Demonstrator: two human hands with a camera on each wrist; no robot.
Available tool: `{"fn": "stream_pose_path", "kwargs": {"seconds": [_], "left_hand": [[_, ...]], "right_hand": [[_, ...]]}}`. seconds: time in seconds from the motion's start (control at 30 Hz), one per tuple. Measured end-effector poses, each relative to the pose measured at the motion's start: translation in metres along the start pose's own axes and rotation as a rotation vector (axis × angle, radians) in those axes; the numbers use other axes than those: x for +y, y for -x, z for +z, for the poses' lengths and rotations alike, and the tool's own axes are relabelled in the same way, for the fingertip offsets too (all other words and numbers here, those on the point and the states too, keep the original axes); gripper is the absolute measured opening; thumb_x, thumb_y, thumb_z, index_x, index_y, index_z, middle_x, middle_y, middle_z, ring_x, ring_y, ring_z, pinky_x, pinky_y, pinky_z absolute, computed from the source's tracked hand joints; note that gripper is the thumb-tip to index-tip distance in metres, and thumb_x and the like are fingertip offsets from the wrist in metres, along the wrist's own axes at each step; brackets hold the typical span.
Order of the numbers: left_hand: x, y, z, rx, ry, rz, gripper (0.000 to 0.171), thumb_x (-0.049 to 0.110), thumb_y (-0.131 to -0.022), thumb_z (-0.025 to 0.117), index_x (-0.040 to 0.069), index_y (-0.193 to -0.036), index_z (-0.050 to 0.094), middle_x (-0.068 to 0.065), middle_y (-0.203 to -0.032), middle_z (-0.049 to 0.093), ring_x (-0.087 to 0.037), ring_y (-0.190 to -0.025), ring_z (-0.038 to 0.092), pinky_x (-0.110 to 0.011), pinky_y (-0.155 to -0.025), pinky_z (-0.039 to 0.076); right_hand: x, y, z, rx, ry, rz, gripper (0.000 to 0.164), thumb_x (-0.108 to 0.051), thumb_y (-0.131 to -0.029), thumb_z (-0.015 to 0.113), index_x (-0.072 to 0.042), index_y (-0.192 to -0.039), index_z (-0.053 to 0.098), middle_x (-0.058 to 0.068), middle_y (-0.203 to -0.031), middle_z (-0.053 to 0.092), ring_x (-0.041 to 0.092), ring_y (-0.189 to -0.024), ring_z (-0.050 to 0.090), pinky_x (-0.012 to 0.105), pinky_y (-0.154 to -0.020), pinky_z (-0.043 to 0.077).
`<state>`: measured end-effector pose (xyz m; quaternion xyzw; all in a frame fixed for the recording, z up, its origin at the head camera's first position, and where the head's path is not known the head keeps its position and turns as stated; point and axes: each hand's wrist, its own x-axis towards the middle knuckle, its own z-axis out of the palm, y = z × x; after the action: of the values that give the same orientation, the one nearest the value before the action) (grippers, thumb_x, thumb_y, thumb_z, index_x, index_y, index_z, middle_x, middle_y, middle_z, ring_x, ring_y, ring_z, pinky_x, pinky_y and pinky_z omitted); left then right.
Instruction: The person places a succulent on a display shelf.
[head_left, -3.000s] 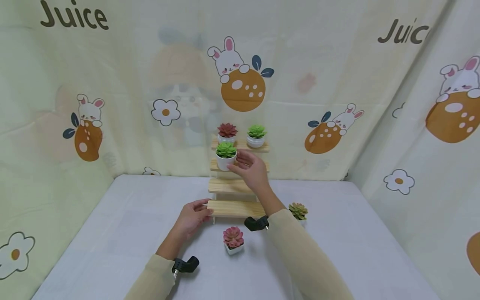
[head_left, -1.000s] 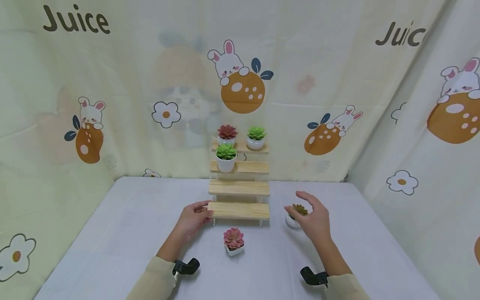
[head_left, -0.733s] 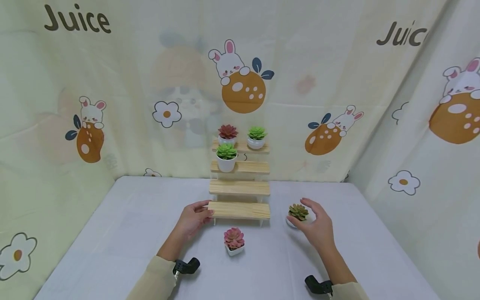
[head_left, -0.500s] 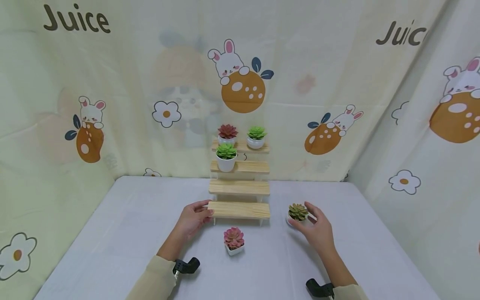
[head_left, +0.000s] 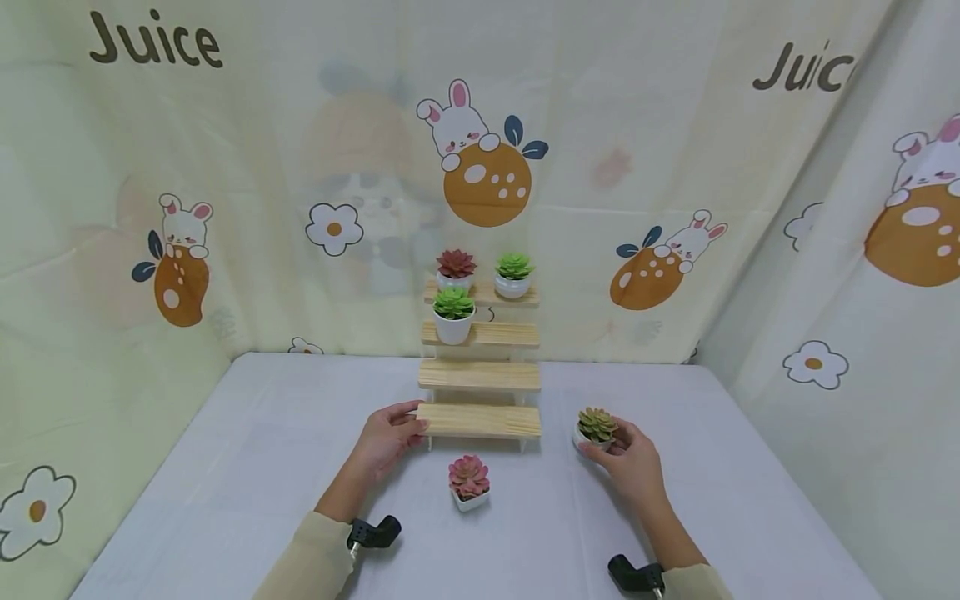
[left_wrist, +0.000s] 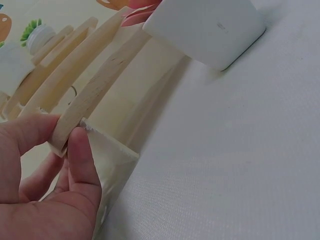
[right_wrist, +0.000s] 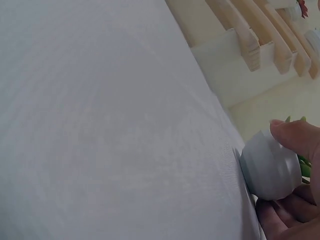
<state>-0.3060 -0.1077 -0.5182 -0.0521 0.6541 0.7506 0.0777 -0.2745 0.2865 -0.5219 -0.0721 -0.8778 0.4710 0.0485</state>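
My left hand (head_left: 387,440) pinches the left end of the lowest board of a tiered wooden plant stand (head_left: 480,421); the left wrist view shows thumb and fingers on either face of the board. To the stand's right, my right hand (head_left: 633,462) grips a yellow-green potted succulent (head_left: 597,426). Its round white pot (right_wrist: 270,167) sits between thumb and fingers in the right wrist view, at the table surface. A pink succulent (head_left: 469,479) in a square white pot stands on the table in front of the stand.
On the top tier stand a dark red succulent (head_left: 456,265) and a green succulent (head_left: 513,271). Another green succulent (head_left: 453,315) stands at the left of the second tier. A printed curtain (head_left: 375,150) hangs behind the white-covered table (head_left: 300,417).
My right hand has let go of the green succulent on the second tier, moved right and down, and closed around the yellow-green succulent's pot. The left hand stays on the board.
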Motion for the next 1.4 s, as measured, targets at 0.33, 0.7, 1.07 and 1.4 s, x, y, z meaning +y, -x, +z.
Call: {"fn": "stream_pose_path", "kwargs": {"seconds": [0.33, 0.7, 1.07, 1.4], "left_hand": [[-0.0004, -0.0008, -0.0003, 0.004, 0.005, 0.009, 0.046, -0.002, -0.093, 0.068, -0.003, -0.138, 0.059, -0.014, -0.109, 0.067, -0.016, -0.088, 0.067, -0.027, -0.075, 0.061], [-0.0014, -0.0013, -0.0010, -0.001, 0.002, 0.011, 0.047, 0.000, -0.094, 0.070, -0.003, -0.139, 0.058, -0.015, -0.111, 0.066, -0.017, -0.089, 0.067, -0.028, -0.077, 0.061], [-0.0014, -0.0016, -0.0011, -0.003, 0.001, 0.009, 0.046, -0.001, -0.094, 0.069, -0.003, -0.139, 0.058, -0.015, -0.111, 0.066, -0.017, -0.089, 0.067, -0.027, -0.077, 0.061], [-0.0019, -0.0020, -0.0012, -0.006, -0.007, 0.008, 0.047, 0.000, -0.095, 0.068, -0.002, -0.140, 0.057, -0.016, -0.114, 0.065, -0.017, -0.090, 0.067, -0.027, -0.077, 0.062]], "right_hand": [[0.0035, -0.0025, 0.0026, 0.013, 0.008, 0.003, 0.083, -0.044, -0.084, 0.084, 0.001, -0.145, 0.051, 0.025, -0.141, 0.060, 0.035, -0.126, 0.063, 0.039, -0.100, 0.056], [0.0033, -0.0043, 0.0031, 0.021, 0.009, 0.007, 0.081, -0.040, -0.085, 0.084, 0.001, -0.146, 0.051, 0.024, -0.140, 0.061, 0.034, -0.125, 0.063, 0.043, -0.101, 0.056], [0.0043, -0.0036, 0.0047, 0.032, -0.003, 0.011, 0.080, -0.041, -0.084, 0.085, -0.001, -0.144, 0.053, 0.023, -0.139, 0.062, 0.032, -0.123, 0.064, 0.026, -0.093, 0.057], [0.0015, -0.0035, 0.0049, 0.018, -0.038, 0.009, 0.085, -0.047, -0.080, 0.086, -0.003, -0.145, 0.053, 0.022, -0.139, 0.061, 0.031, -0.122, 0.063, 0.012, -0.082, 0.052]]}}
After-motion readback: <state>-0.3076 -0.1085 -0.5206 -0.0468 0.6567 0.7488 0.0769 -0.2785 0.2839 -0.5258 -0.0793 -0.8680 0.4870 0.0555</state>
